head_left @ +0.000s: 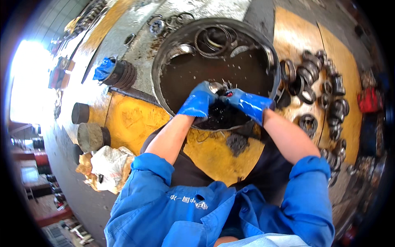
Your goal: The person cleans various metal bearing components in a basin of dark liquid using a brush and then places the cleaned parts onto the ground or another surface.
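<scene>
Both of my hands wear blue rubber gloves and meet over the near part of a large round basin (155,78) of dark, dirty liquid. My left hand (199,100) is closed on a shiny metal part (215,87), whose full shape is hidden by the glove. Right beside it, my right hand (246,102) has its fingers curled against the same spot. A small red bit shows at its fingertips, but what it holds is too small to name. Metal rings (212,41) rest at the basin's far side, with curved metal pieces (239,50) beside them.
Many metal rings and bearings (306,74) stand on boards to the right. A dark ribbed cylinder (124,75) with blue plastic stands at left, near cans (90,137) and a crumpled bag (111,164). A dark scrubbing clump (237,144) lies on the yellow board (218,160) before me.
</scene>
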`<move>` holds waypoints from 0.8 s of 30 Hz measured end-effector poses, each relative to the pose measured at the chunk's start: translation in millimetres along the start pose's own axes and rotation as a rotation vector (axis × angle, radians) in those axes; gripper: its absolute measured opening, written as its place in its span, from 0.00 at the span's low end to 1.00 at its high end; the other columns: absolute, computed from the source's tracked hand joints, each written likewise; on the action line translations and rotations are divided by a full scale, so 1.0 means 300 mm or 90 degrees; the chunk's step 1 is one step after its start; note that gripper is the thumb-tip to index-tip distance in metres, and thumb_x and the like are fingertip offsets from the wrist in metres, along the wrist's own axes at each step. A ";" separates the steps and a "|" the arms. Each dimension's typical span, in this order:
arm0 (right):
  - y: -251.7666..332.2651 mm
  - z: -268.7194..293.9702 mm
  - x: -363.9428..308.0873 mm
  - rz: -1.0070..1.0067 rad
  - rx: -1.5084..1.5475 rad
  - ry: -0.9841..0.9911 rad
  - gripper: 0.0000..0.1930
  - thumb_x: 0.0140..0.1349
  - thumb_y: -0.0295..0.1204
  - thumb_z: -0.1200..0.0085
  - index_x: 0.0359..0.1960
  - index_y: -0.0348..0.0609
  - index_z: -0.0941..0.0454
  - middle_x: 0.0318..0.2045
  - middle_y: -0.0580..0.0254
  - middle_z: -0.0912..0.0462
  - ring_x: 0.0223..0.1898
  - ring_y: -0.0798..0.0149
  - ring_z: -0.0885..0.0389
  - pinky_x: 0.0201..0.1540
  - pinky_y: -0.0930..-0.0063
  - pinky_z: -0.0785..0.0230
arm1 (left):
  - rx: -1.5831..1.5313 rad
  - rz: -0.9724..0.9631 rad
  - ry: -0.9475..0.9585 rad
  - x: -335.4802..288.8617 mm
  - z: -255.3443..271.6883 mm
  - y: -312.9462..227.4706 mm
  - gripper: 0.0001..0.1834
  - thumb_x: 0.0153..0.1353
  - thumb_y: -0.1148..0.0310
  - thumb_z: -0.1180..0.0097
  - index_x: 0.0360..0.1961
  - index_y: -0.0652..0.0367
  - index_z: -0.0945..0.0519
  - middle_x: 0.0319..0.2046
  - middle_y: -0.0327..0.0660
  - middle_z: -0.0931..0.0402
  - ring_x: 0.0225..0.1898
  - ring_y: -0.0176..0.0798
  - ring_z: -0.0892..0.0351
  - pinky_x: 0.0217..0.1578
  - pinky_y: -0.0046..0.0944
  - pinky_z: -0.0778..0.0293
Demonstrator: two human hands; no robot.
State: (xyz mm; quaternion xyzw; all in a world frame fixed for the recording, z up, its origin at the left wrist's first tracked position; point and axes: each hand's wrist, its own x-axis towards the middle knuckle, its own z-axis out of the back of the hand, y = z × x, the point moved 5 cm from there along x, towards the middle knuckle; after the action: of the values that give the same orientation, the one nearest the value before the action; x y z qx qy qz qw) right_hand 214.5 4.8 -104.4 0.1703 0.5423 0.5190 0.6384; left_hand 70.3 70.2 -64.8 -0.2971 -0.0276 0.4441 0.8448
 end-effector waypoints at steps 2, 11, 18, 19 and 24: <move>-0.035 -0.007 -0.003 -0.021 0.044 0.005 0.15 0.66 0.41 0.33 0.44 0.44 0.11 0.32 0.64 0.12 0.33 0.69 0.17 0.39 0.67 0.23 | -0.023 0.214 0.044 0.005 0.030 0.009 0.33 0.47 0.56 0.25 0.56 0.54 0.16 0.54 0.56 0.17 0.57 0.54 0.17 0.59 0.45 0.23; 0.061 -0.020 -0.073 0.085 -0.146 -0.027 0.15 0.60 0.39 0.32 0.48 0.53 0.11 0.40 0.59 0.09 0.43 0.59 0.12 0.48 0.62 0.21 | 0.021 0.176 0.064 0.009 0.049 -0.013 0.33 0.48 0.55 0.25 0.55 0.57 0.16 0.53 0.54 0.16 0.57 0.54 0.17 0.59 0.45 0.23; 0.112 -0.029 -0.108 0.081 -0.409 -0.043 0.17 0.61 0.36 0.38 0.53 0.52 0.14 0.52 0.49 0.14 0.53 0.46 0.15 0.56 0.58 0.22 | -0.001 0.155 0.034 -0.014 0.024 -0.018 0.34 0.48 0.56 0.27 0.57 0.57 0.18 0.55 0.55 0.17 0.59 0.56 0.19 0.61 0.46 0.24; 0.115 -0.027 -0.115 0.081 -0.399 -0.070 0.17 0.64 0.36 0.40 0.53 0.51 0.14 0.52 0.49 0.14 0.53 0.46 0.15 0.56 0.58 0.22 | -0.013 0.152 0.033 -0.021 0.024 -0.012 0.34 0.48 0.56 0.27 0.57 0.56 0.18 0.55 0.54 0.17 0.59 0.56 0.19 0.61 0.46 0.24; 0.196 0.002 -0.188 0.125 -0.461 -0.165 0.17 0.73 0.35 0.54 0.54 0.48 0.15 0.50 0.47 0.14 0.52 0.48 0.14 0.56 0.59 0.21 | -0.041 0.128 0.026 -0.036 0.007 0.068 0.41 0.47 0.57 0.24 0.63 0.60 0.23 0.56 0.53 0.17 0.59 0.51 0.18 0.60 0.44 0.24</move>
State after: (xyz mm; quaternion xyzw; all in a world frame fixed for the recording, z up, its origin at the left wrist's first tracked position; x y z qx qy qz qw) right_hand 193.9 -19.0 -29.2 0.0493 0.2202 0.7092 0.6679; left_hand 48.1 71.9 -71.5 -0.3347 0.0053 0.5193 0.7863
